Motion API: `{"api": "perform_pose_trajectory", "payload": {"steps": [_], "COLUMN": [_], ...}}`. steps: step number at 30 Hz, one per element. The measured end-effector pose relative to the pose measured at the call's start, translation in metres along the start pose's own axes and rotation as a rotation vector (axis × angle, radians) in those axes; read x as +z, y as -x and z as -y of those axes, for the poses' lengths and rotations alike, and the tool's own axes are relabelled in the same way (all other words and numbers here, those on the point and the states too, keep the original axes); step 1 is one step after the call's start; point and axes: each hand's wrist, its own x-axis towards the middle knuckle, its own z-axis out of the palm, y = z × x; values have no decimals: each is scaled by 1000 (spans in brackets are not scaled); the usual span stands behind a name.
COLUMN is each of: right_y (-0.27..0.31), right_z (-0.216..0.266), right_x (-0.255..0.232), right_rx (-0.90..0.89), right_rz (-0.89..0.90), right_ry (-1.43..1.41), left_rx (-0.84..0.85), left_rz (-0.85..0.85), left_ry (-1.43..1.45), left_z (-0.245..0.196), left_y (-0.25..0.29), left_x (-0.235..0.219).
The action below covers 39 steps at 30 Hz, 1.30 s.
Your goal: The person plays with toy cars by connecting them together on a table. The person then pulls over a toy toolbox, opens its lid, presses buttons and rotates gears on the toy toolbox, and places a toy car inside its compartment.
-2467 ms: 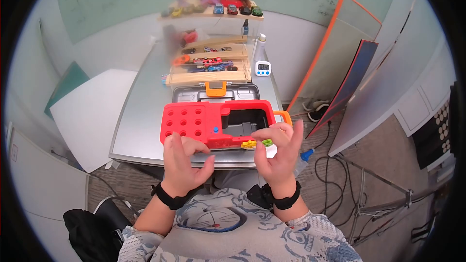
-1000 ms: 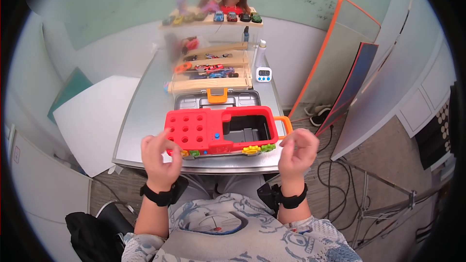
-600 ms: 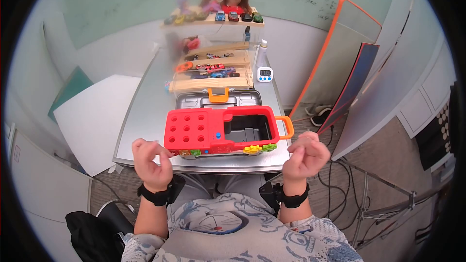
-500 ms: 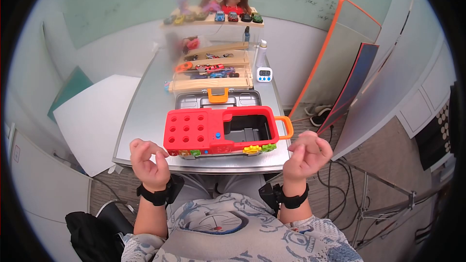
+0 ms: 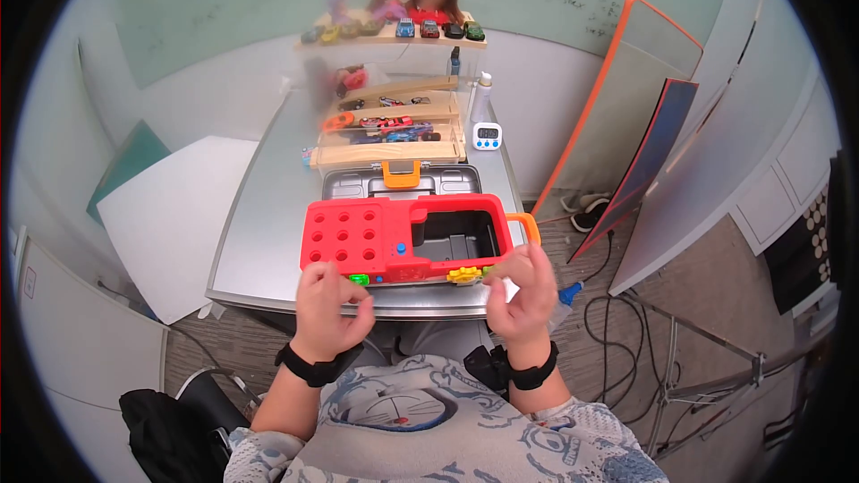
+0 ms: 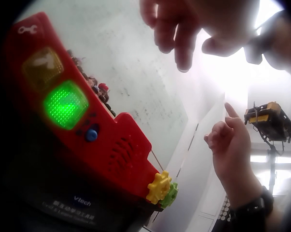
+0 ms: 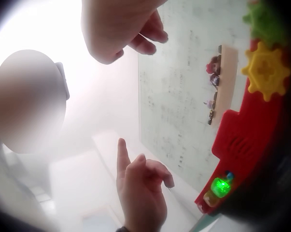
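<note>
A red toy toolbox (image 5: 385,224) with peg holes, an open black bin and an orange handle (image 5: 526,228) stands near the table's front edge. My left hand (image 5: 331,315) hovers before its left front, fingers loosely bent, holding nothing. Before the right front, overlapping the green gear in the head view, is my right hand (image 5: 523,300), also loosely bent and holding nothing. On the toolbox's front a square green button (image 6: 66,105) glows beside a small blue button (image 6: 91,135). A yellow gear (image 6: 159,187) and a green gear (image 6: 170,195) sit at its other end.
A grey toolbox lid or tray (image 5: 349,182) with an orange latch lies behind the toolbox. Farther back are wooden shelves (image 5: 376,155) of toy cars, a timer (image 5: 487,136) and a white bottle (image 5: 482,97). The table's front edge (image 5: 429,312) runs below the hands.
Both hands have come inward from beyond the toolbox's ends to its front, after spreading apart earlier. The green button looks brighter now. The toolbox stays in place over the last half second.
</note>
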Motion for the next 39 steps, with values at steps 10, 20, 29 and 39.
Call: {"api": "perform_pose_trajectory", "payload": {"steps": [10, 20, 29, 39], "right_y": [7, 4, 11, 18], "right_z": [-6, -3, -7, -5], "right_x": [0, 8, 5, 7], "right_rx": [232, 146, 310, 239], "right_rz": [-244, -155, 65, -48], "right_ry": [4, 75, 170, 68], "left_rx": [-285, -15, 30, -316], "left_rz": [-225, -167, -2, -90], "left_ry": [33, 45, -41, 59], "left_z": [5, 1, 2, 1], "left_y": [-2, 0, 10, 14], "left_x": [-9, -2, 10, 8]}}
